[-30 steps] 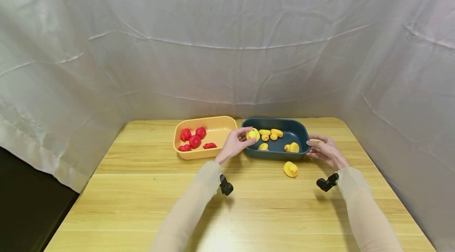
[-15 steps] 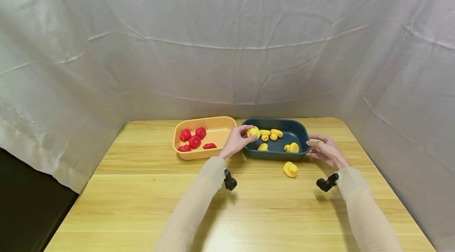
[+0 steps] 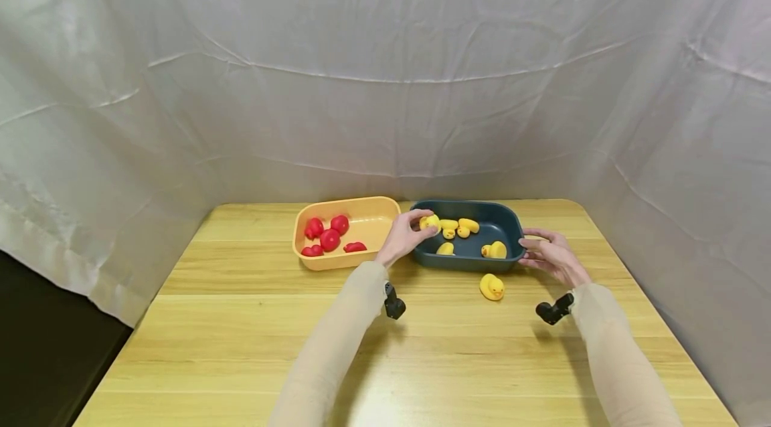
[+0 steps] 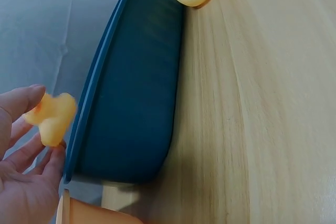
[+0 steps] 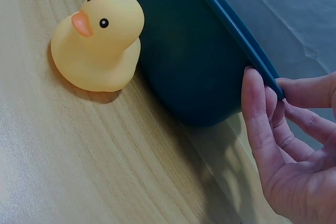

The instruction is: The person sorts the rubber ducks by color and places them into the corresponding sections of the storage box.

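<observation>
My left hand (image 3: 402, 237) holds a yellow rubber duck (image 3: 430, 223) between thumb and fingertips, over the left end of a dark blue plastic bin (image 3: 464, 264). In the left wrist view this duck (image 4: 55, 118) is beside the bin's rim. At the bin's opposite end, my right hand (image 3: 553, 255) pinches the rim, as the right wrist view shows with thumb and fingers on either side of it. Several more yellow ducks (image 3: 495, 250) lie inside the bin, some on their sides. Another duck (image 5: 107, 45) sits upright on the table in front of the bin.
A light orange bin (image 3: 373, 229) stands just left of the blue one, with several red rubber toys (image 3: 330, 239) in it. Both are near the back edge of the wooden table (image 3: 229, 320). Pale curtains (image 3: 385, 112) hang behind and at the sides.
My left hand has shifted slightly to the right with the duck, which has turned a little in the fingers. My right hand and the blue bin have stayed in place.
</observation>
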{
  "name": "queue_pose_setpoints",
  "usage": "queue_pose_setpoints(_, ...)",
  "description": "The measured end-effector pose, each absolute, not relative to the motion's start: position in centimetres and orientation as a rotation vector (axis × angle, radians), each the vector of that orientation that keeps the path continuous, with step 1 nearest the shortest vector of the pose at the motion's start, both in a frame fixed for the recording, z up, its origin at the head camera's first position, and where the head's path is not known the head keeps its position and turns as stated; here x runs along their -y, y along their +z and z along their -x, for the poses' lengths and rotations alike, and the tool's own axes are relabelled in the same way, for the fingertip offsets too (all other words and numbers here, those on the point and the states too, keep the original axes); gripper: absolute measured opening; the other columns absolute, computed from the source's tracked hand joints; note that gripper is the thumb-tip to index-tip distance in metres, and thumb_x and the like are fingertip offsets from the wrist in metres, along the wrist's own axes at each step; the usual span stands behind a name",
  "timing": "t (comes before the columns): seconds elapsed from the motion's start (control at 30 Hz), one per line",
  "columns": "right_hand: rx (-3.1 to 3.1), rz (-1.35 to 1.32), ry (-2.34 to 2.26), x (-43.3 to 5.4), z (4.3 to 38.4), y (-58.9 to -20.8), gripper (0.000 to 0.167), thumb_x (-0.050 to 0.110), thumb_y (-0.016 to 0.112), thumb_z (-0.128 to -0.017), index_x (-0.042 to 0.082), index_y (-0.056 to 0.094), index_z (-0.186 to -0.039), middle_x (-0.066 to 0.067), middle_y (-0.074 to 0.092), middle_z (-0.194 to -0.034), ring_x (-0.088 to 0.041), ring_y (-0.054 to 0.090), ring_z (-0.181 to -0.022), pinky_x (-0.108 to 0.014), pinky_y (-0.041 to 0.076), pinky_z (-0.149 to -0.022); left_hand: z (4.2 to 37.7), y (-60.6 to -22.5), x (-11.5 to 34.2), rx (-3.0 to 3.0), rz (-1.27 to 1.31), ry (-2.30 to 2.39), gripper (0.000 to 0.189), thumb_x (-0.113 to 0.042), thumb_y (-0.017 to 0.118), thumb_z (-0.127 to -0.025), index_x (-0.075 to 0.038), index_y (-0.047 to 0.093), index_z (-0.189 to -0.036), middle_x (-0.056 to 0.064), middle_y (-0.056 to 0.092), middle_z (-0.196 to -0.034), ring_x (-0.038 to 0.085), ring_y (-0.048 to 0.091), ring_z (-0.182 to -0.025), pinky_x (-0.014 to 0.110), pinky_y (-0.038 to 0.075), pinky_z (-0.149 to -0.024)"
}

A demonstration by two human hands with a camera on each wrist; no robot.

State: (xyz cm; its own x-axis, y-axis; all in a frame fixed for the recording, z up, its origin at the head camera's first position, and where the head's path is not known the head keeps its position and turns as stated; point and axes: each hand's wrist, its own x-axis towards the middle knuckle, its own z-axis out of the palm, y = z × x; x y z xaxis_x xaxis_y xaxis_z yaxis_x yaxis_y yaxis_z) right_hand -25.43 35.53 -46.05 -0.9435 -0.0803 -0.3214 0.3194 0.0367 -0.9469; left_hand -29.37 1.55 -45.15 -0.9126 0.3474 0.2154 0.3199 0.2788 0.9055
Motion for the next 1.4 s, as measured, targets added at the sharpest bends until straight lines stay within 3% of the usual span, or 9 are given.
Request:
queue_pose_setpoints(0.13,-2.029,-0.247,-1.982,-35.5,25.4,-46.0,0.071,0.014,0.061,-0.1,-0.001,0.021,-0.157,0.002,0.065,-0.095,-0.009,0.067,-0.071,-0.025,0.064,-0.076,29.2,-45.0,-1.6,-2.5,-0.642,1.755,0.04,-0.015,0.07,-0.095,-0.002,0.063,-0.132,0.023,0.061,-0.138,0.039,0.057,-0.131,0.049,0.048,-0.113)
queue_pose_setpoints(0.33,-2.027,-0.245,-1.991,-35.5,25.4,-46.0,0.07,0.013,0.06,-0.101,-0.002,0.021,-0.157,0.003,0.066,-0.094,-0.009,0.066,-0.071,-0.025,0.064,-0.076,28.9,-44.9,-1.7,-2.455,-0.62,1.769,0.043,-0.017,0.07,-0.095,-0.003,0.062,-0.135,0.019,0.058,-0.144,0.037,0.051,-0.139,0.046,0.042,-0.119)
queue_pose_setpoints(1.4,-1.996,-0.234,-2.013,-35.5,25.3,-45.9,0.07,0.011,0.059,-0.101,-0.003,0.02,-0.157,0.003,0.067,-0.091,-0.009,0.067,-0.07,-0.024,0.064,-0.075,25.3,-45.8,-1.8,-2.252,-0.852,1.821,0.039,-0.012,0.068,-0.096,-0.001,0.061,-0.133,0.02,0.062,-0.137,0.033,0.058,-0.132,0.042,0.044,-0.118)
